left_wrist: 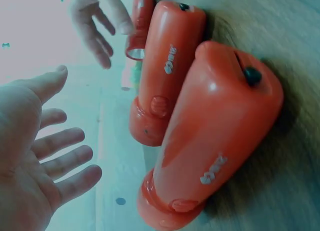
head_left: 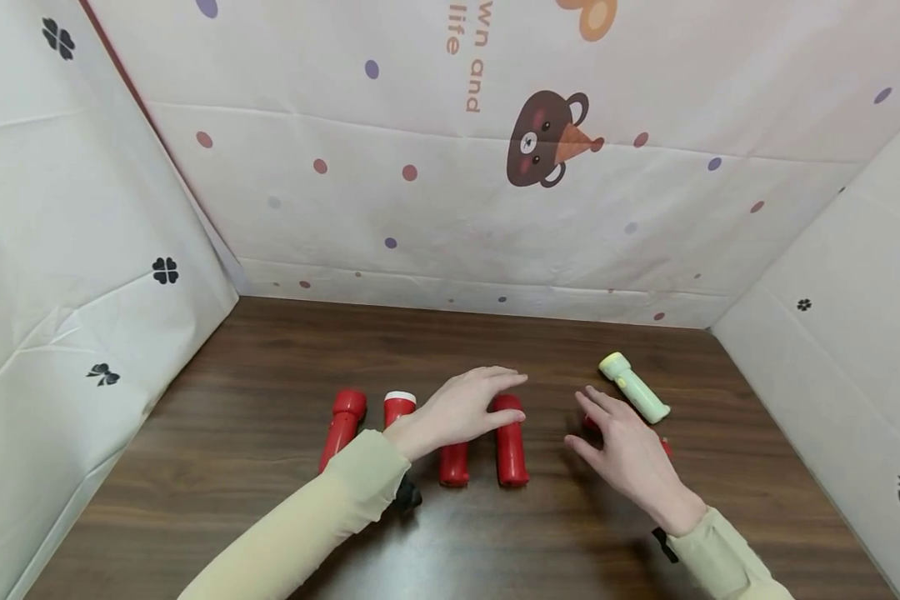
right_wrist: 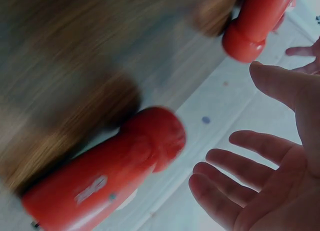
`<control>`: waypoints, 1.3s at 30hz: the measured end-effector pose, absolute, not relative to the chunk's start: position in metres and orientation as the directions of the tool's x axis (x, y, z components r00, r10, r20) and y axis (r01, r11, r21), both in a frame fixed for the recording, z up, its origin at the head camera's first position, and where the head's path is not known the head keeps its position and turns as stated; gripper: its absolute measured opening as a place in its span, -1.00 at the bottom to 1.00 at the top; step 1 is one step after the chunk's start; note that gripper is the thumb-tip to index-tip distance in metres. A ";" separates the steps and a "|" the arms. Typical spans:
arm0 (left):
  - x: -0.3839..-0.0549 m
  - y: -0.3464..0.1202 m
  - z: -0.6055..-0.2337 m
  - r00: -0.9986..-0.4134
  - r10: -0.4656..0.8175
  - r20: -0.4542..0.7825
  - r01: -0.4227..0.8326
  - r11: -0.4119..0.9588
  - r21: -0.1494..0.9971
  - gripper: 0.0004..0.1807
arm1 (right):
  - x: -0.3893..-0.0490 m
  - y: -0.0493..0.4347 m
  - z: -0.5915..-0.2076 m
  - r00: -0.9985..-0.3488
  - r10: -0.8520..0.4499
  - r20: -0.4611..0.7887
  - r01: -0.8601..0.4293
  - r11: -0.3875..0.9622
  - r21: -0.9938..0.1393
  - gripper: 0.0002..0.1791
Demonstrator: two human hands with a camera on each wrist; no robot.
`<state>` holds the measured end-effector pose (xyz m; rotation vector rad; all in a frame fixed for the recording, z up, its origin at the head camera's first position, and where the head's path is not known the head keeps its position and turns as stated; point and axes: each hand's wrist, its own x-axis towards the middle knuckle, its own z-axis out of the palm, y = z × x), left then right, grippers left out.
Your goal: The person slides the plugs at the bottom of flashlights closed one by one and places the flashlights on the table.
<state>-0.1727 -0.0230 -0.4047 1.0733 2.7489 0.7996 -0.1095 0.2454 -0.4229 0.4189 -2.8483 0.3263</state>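
My left hand (head_left: pixel 453 412) hovers with fingers extended over a row of red flashlights, holding nothing. One red flashlight (head_left: pixel 510 454) lies beside its thumb; another red flashlight (head_left: pixel 453 467) shows only its tail end below the palm. In the left wrist view, two red flashlights (left_wrist: pixel 215 131) with pale logos lie alongside the left hand (left_wrist: pixel 30 156). My right hand (head_left: pixel 633 458), fingers spread and holding nothing, partly hides a red flashlight (head_left: pixel 666 447). The right wrist view shows that red flashlight (right_wrist: pixel 105 176) apart from the fingertips of the right hand (right_wrist: pixel 270 176).
A pale green flashlight (head_left: pixel 637 390) lies beyond my right hand. Left of my left forearm are a red flashlight (head_left: pixel 342 427) and a white-rimmed red flashlight (head_left: pixel 398 407). The brown wooden table (head_left: pixel 285 350) is bounded by printed white sheets (head_left: pixel 420 208) at back and sides.
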 end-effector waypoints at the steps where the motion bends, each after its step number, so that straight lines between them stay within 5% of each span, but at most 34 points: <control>1: -0.171 -0.023 -0.404 -0.752 0.649 0.111 0.605 0.615 0.506 -0.36 | -0.110 0.249 -0.423 -0.932 -0.247 0.267 -0.300 0.936 -0.182 -0.26; 22: -0.147 -0.007 -0.410 -0.767 0.619 0.170 0.588 0.571 0.573 -0.35 | -0.118 0.295 -0.433 -0.954 -0.227 0.196 -0.261 0.951 -0.164 -0.23; 39: -0.141 0.019 -0.418 -0.783 0.584 0.212 0.578 0.559 0.594 -0.36 | -0.131 0.300 -0.430 -0.972 -0.213 0.104 -0.225 0.966 -0.126 -0.46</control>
